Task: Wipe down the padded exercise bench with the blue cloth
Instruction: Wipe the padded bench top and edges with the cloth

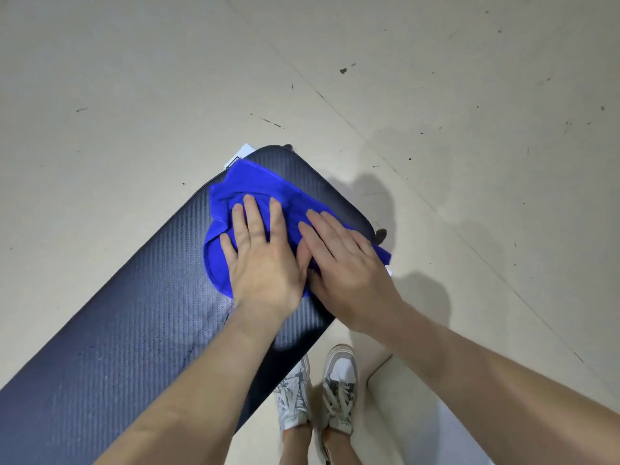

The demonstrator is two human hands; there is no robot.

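A dark padded bench [127,330] with a ribbed woven-look cover runs from the lower left up to the middle of the view. A crumpled blue cloth [255,182] lies on its far end. My left hand [261,260] presses flat on the cloth, fingers spread. Beside it, my right hand [342,263] also lies flat on the cloth, near the bench's right edge. A corner of the cloth hangs over that right edge. Both palms hide the middle of the cloth.
Pale scuffed floor [469,129] surrounds the bench. My two feet in grey-white sneakers [339,391] stand right of the bench's near side. A white label or plate [238,156] pokes out under the far end, and a dark knob [380,234] shows at the right edge.
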